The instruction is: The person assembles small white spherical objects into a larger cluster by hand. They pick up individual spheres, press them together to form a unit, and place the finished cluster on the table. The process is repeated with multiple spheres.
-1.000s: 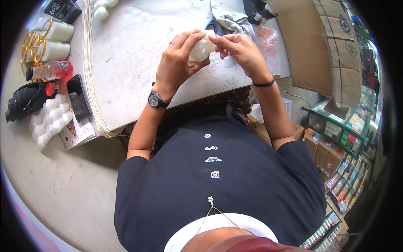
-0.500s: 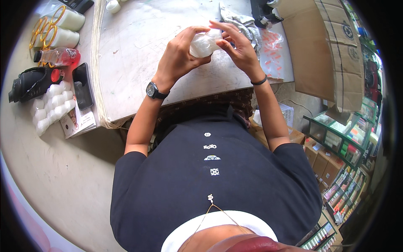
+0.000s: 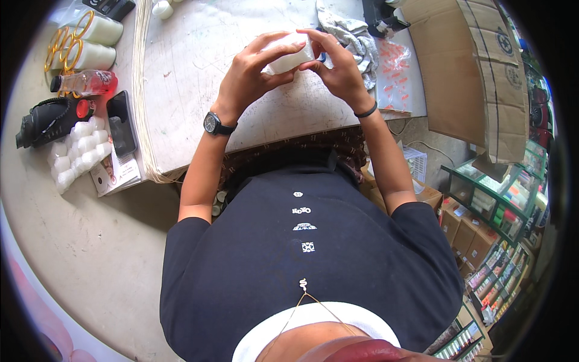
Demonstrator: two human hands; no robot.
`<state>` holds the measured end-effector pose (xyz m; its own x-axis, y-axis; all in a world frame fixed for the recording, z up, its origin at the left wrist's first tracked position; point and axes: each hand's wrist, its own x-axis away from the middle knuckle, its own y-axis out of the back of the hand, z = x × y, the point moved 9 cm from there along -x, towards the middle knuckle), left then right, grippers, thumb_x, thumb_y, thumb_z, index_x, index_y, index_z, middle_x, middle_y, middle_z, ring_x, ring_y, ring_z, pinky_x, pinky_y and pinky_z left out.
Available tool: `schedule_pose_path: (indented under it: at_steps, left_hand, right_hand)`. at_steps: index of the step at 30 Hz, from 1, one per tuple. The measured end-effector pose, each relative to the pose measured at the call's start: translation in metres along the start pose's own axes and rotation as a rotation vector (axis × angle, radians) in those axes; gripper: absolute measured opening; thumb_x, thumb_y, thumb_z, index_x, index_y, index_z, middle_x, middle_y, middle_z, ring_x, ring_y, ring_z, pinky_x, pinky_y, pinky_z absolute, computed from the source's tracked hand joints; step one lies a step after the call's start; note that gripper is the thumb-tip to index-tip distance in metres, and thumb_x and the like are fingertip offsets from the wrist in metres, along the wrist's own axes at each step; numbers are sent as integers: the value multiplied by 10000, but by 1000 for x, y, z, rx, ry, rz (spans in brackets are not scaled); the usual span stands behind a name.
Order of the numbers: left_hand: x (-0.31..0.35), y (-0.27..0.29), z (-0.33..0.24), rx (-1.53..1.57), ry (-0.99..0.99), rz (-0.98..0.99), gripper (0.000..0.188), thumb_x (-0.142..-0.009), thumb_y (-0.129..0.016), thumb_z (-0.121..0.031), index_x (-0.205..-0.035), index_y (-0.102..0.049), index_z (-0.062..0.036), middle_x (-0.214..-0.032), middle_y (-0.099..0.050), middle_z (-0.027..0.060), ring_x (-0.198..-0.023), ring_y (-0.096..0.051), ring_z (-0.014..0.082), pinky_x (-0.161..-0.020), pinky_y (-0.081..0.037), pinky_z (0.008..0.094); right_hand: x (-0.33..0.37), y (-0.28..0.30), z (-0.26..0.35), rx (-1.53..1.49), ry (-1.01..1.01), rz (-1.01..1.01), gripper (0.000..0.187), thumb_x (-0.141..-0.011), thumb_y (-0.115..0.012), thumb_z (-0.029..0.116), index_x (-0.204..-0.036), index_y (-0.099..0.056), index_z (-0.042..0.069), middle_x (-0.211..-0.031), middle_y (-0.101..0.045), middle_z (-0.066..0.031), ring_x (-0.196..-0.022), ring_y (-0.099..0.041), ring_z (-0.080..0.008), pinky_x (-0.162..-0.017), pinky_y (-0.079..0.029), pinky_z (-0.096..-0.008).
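Both of my hands are raised over the white work table [image 3: 193,120], near its middle. Between them is a white, block-shaped thing [image 3: 288,62] that looks wrapped in thin, shiny plastic. My left hand [image 3: 253,69] curls round its left side, with the thumb below and the fingers across the top. At its right end, my right hand [image 3: 338,63] grips with bent fingers and thumb. The palms hide part of the wrapped thing, so its exact kind cannot be made out.
A bundle of cream cords [image 3: 140,90] runs down the table's left side. Beyond it are white rolls [image 3: 99,54] with gold rings, a red-filled bottle [image 3: 90,82], a phone [image 3: 122,120] and plastic-wrapped white pieces [image 3: 84,148]. To the right are a grey cloth [image 3: 357,48] and a cardboard box [image 3: 455,78].
The wrapped thing has been turned and now shows a flatter, more block-like side. My left hand has shifted slightly left, and my right fingers have closed in on its right end.
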<state>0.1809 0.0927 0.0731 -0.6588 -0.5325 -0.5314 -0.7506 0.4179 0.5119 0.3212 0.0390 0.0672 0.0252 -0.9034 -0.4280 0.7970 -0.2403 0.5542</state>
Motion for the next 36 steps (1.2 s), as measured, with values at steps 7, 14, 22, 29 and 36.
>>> schedule_pose_path:
  at_steps: [7,14,22,29,36]
  left_hand:
    - [2,-3,0,-31,3,17,526,-710,-860,-103,-1206,-727,-221,-1356,-620,90,-1144,-658,303,-912,-590,401]
    - [3,-3,-1,-63,-54,-12,520,-739,-852,-175,-1226,-713,-295,-1373,-607,79,-954,-724,245,-768,-633,333]
    - [4,-4,-1,2,-1,0,378,-784,-824,-129,-1143,-751,-221,-1377,-602,115,-1092,-679,283,-822,-608,370]
    - [4,-6,3,19,24,10,329,-790,-817,-95,-1103,-765,-180,-1380,-599,133,-1166,-647,304,-859,-593,381]
    - [6,-5,3,45,26,4,296,-790,-811,-92,-1057,-784,-217,-1381,-609,107,-1144,-650,266,-854,-593,380]
  right_hand:
    - [3,0,0,10,20,-17,705,-793,-795,74,-1444,-532,128,-903,-585,-78,-802,-566,-193,-780,-520,-348]
    - [3,4,-1,-18,-1,12,743,-792,-807,79,-1469,-511,159,-903,-605,-72,-802,-590,-173,-765,-541,-323]
    - [9,6,-3,-135,-19,-82,529,-806,-788,41,-1307,-656,146,-1155,-690,-111,-868,-648,-177,-801,-564,-305]
    - [12,7,7,-49,109,-157,334,-802,-756,-50,-1110,-714,74,-1225,-677,-121,-988,-672,-202,-837,-567,-299]
    - [0,66,17,152,150,-234,170,-799,-782,2,-950,-747,72,-1127,-703,-87,-996,-675,-201,-845,-543,-326]
